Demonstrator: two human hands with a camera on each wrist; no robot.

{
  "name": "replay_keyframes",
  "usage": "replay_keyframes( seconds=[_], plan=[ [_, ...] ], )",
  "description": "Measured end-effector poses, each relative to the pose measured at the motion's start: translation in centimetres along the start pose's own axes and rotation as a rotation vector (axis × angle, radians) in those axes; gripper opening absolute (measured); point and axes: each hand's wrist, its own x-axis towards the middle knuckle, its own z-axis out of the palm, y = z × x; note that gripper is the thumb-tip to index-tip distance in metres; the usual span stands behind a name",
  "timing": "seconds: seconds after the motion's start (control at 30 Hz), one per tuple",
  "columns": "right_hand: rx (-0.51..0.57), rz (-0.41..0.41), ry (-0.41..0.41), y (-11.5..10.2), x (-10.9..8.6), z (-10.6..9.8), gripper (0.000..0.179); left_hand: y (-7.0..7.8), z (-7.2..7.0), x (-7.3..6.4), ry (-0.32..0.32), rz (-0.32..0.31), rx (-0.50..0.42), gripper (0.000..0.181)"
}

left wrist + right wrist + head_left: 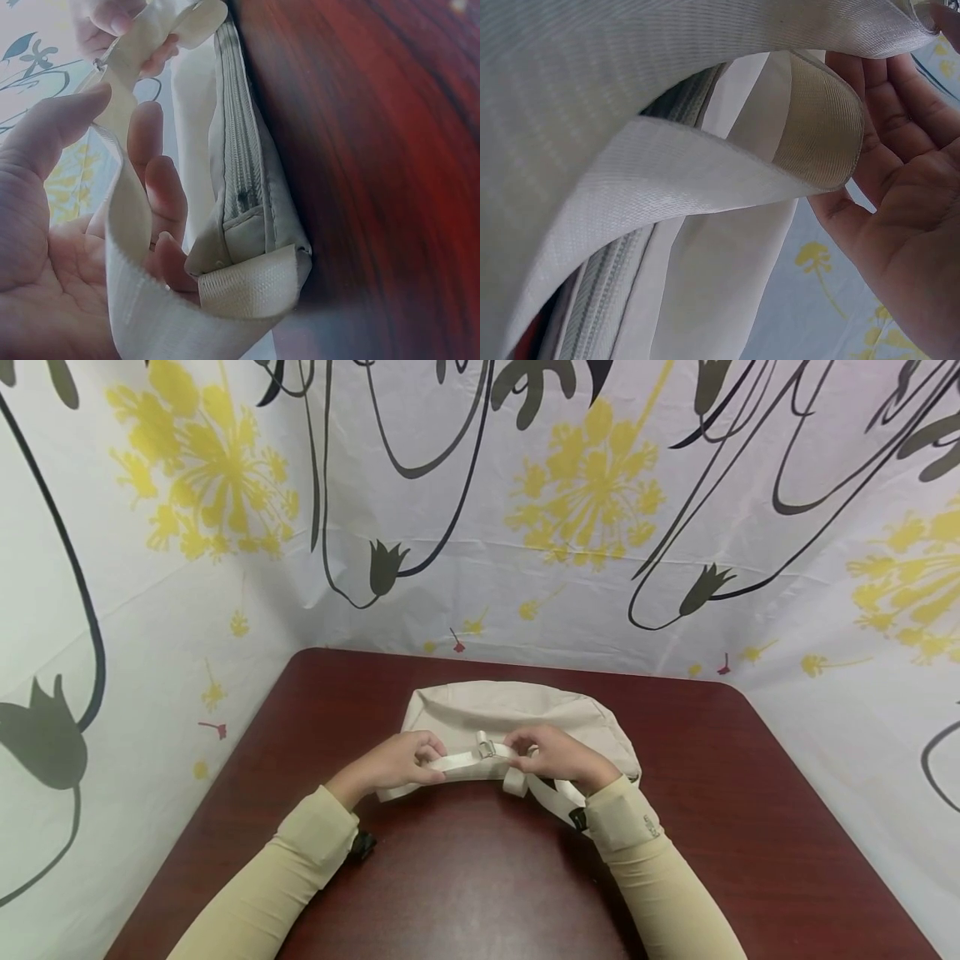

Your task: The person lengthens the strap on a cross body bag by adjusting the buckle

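A cream fabric bag (517, 706) lies on the table, its long zipper (238, 127) running along the side in the left wrist view. In front of it, a cream webbing strap (457, 762) with a small metal slider buckle (486, 748) is stretched between both hands. My left hand (399, 762) pinches the strap between thumb and fingers, left of the buckle. To the right of the buckle, my right hand (557, 753) pinches the strap too. A loop of the strap (821, 127) hangs under the right fingers, and more webbing runs down toward the right wrist.
The dark red wooden table (450, 877) extends around the bag on all sides. White cloth walls (450, 510) with yellow and grey flower prints stand at the back and both sides. Black devices (362, 847) are at the cuffs.
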Motion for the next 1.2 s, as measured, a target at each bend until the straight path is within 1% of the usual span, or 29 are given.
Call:
replay_keyframes(
  seconds=[0.23, 0.47, 0.67, 0.9, 1.2],
  plan=[
    [0.035, 0.018, -0.009, -0.01, -0.02, -0.01, 0.013, -0.10, 0.00, 0.06, -0.001, -0.009, -0.007, 0.033],
    [0.057, 0.012, -0.015, -0.14, -0.04, 0.00, 0.012, -0.17, -0.03, 0.07, -0.002, 0.006, -0.001, 0.034],
    [0.040, 0.002, -0.021, -0.34, -0.14, -0.12, 0.012, -0.30, -0.08, 0.10, -0.011, 0.021, 0.002, 0.034],
    [0.025, 0.017, -0.021, -0.36, -0.31, -0.26, 0.014, -0.07, -0.09, -0.03, -0.015, 0.001, -0.013, 0.032],
    [-0.013, 0.022, -0.016, -0.08, -0.48, -0.46, 0.015, 0.09, -0.20, -0.19, -0.022, 0.002, -0.004, 0.032]
  ],
)
